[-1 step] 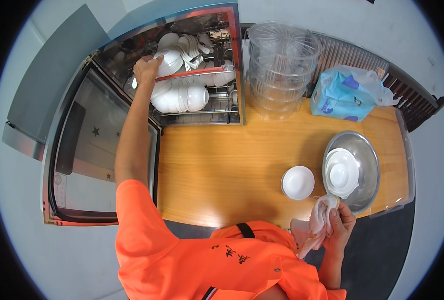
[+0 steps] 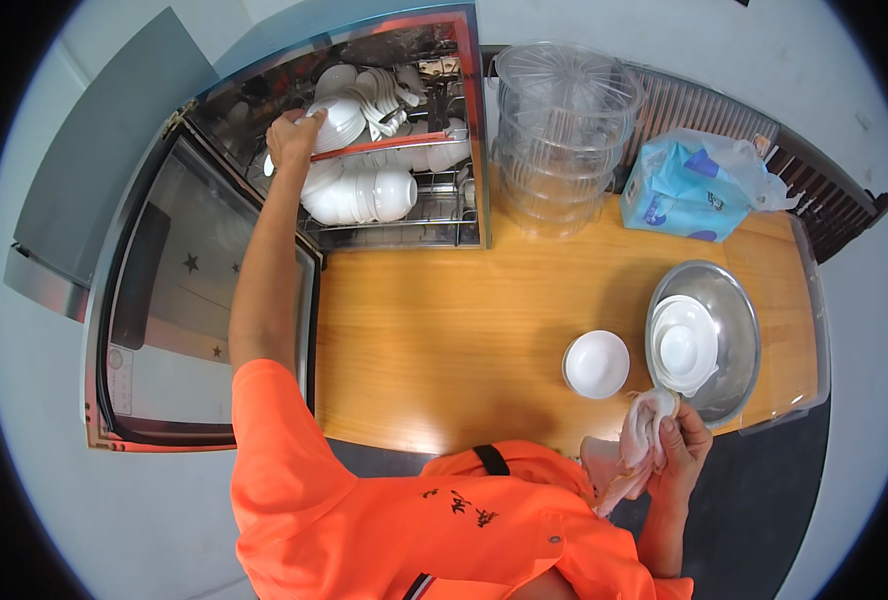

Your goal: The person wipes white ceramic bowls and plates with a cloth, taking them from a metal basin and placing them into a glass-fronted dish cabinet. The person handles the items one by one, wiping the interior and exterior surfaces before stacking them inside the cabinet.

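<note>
At the upper left, my left hand [image 2: 296, 138] reaches into the open cabinet, its fingers closed at the edge of a white bowl [image 2: 338, 122] in the upper rack's stack. A small white tip [image 2: 269, 165] pokes out beside this hand; its kind is unclear. My right hand [image 2: 682, 450] grips a crumpled pinkish-white cloth [image 2: 644, 440] at the table's near edge. Just above the cloth, a steel basin [image 2: 736, 360] holds nested white bowls [image 2: 680, 348]. To its left, a white bowl [image 2: 596, 365] stands upright on the table.
White spoons [image 2: 384, 95] lie beside the bowls on the upper rack, with more bowls [image 2: 364, 195] below. The cabinet door [image 2: 194, 330] hangs open at left. Clear plastic containers [image 2: 564, 140] and a blue package [image 2: 689, 190] stand along the wooden table's [image 2: 444, 330] far side.
</note>
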`<state>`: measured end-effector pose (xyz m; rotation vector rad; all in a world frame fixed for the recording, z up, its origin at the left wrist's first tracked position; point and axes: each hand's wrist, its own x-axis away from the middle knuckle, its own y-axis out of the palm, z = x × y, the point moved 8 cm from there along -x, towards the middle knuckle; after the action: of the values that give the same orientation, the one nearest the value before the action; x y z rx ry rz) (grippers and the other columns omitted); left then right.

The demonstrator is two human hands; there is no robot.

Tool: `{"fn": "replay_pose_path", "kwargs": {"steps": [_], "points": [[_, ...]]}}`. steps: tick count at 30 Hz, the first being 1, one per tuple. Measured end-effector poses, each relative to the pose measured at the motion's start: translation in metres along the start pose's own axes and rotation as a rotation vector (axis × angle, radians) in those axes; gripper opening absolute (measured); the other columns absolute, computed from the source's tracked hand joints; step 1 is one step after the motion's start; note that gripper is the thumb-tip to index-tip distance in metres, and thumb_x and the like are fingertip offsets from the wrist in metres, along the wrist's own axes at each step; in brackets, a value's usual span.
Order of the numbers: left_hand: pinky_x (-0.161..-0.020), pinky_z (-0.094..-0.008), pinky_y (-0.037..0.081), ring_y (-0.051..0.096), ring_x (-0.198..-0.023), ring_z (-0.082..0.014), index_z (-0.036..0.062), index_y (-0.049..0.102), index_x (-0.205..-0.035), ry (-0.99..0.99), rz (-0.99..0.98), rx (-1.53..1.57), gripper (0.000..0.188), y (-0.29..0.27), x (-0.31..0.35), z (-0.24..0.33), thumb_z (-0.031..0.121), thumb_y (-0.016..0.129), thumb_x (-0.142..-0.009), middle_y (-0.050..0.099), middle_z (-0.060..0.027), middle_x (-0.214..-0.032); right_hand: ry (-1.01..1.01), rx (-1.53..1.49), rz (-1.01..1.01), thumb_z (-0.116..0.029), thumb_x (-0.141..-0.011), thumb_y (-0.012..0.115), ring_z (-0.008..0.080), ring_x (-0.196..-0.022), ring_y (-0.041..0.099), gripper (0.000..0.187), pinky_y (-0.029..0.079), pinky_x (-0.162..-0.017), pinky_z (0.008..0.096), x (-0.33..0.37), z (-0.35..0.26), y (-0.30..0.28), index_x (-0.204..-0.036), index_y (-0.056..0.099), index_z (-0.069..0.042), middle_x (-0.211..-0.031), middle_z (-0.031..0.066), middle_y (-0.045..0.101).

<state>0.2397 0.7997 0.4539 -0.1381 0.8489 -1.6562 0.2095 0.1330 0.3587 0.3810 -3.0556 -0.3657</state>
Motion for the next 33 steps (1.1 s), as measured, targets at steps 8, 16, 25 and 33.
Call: {"fn": "replay_pose_path", "kwargs": {"steps": [8,16,25,33], "points": [[-0.077,-0.0398,0.045,0.056,-0.084,-0.0272,0.0099,0.065,-0.102,0.556,0.454,0.037,0.036,-0.040,0.048,0.045,0.033,0.071,-0.075,0.059,-0.0080,-0.087,0.118,-0.035,-0.015,-0.013,-0.085,0.059,0.0041,-0.061,0.051,0.023,0.038,-0.052,0.0179,0.003,0.000,-0.002,-0.099,0.061,0.006,-0.076,0.0032,0.061],[-0.061,-0.0217,0.045,0.057,-0.067,-0.0098,0.0030,0.066,-0.096,0.858,-0.614,0.566,0.013,0.072,0.353,0.158,0.009,0.063,-0.084,0.064,-0.0034,-0.080,0.434,-0.506,-0.109,-0.009,-0.089,0.056,0.0162,-0.081,0.065,0.024,0.052,-0.070,0.0253,0.023,0.036,-0.044,-0.107,0.059,0.007,-0.096,0.0142,0.065],[-0.077,-0.0375,0.042,0.056,-0.084,-0.0245,0.0025,0.065,-0.075,1.618,-1.088,0.260,0.007,0.228,0.658,0.209,0.003,0.064,-0.068,0.061,-0.0100,-0.081,0.346,-0.584,0.011,-0.008,-0.089,0.057,0.0176,-0.081,0.066,0.023,0.054,-0.071,0.0275,0.040,0.015,-0.144,-0.106,0.060,0.007,-0.096,0.0160,0.066],[-0.071,-0.0373,0.043,0.060,-0.074,-0.0254,0.0048,0.063,-0.066,1.876,-1.124,-0.197,0.006,0.277,0.723,0.198,0.000,0.061,-0.063,0.060,-0.0124,-0.074,0.274,-0.618,0.167,-0.008,-0.090,0.056,0.0163,-0.080,0.065,0.021,0.054,-0.070,0.0271,0.048,0.022,-0.227,-0.105,0.059,0.006,-0.095,0.0143,0.066]]}}
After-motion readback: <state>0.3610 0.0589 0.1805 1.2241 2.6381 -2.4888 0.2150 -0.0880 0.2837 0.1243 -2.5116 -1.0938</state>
